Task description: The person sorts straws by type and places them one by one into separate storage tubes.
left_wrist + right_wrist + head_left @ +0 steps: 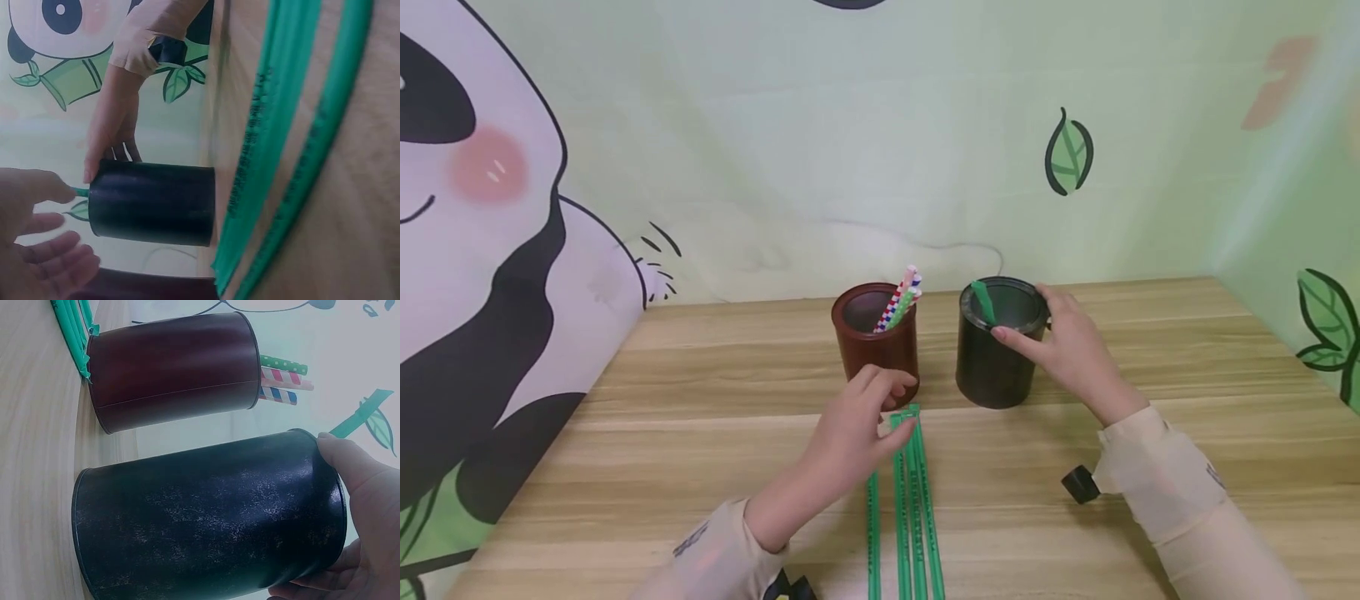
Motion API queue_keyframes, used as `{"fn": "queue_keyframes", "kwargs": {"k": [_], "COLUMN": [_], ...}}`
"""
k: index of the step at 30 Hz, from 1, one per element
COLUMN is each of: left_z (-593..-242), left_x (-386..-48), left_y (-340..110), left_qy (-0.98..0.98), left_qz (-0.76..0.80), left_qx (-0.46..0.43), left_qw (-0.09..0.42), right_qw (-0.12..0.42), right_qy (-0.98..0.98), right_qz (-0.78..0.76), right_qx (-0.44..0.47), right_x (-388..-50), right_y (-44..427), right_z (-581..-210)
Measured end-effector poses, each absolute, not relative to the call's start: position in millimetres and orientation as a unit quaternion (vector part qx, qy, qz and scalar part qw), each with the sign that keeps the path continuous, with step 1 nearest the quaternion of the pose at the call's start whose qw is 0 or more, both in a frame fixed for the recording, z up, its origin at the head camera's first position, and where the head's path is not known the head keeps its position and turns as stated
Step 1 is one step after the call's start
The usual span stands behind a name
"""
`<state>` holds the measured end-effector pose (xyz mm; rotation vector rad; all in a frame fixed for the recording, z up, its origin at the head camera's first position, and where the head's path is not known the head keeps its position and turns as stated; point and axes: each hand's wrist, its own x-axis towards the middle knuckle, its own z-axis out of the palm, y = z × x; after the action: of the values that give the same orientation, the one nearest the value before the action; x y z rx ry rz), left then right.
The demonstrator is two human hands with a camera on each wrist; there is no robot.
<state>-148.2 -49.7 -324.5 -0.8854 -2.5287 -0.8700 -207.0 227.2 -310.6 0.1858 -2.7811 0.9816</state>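
Note:
My right hand grips the rim of a black cylindrical cup, thumb at the near side and fingers round the right side. A green wrapped strip pokes up inside that cup. To its left stands a dark red-brown cup with several patterned paper straws in it. My left hand hovers in front of the brown cup, fingers loosely bent and holding nothing. Under and beside it, several long thin green packets with dark print lie on the table.
The wood-grain table runs back to a pale green wall printed with a panda and leaves. A black wrist device hangs below the right sleeve. Another wall stands at the right.

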Motion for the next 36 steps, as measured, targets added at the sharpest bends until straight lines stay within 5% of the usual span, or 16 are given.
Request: {"fn": "queue_keyframes", "kwargs": {"k": [10, 24, 36], "left_z": [-344.8, -369.5, -379.9], "left_x": [-144.4, -148.1, -152.8], "left_y": [-68.3, -78.6, -76.0], "left_qy": [-0.929, -0.912, -0.919], "left_qz": [-0.311, -0.371, -0.365], "left_qx": [-0.200, -0.124, -0.120], "left_qw": [-0.009, -0.123, -0.084], "right_qw": [0.090, 0.087, 0.082], "right_qy": [-0.936, -0.937, -0.937], "right_qz": [0.334, 0.333, 0.335], "right_qx": [0.067, 0.062, 0.055], "right_x": [-206.4, -206.7, -204.1], "right_y": [222.6, 223.3, 225.5], "right_z": [-309.8, -311.5, -309.3]}}
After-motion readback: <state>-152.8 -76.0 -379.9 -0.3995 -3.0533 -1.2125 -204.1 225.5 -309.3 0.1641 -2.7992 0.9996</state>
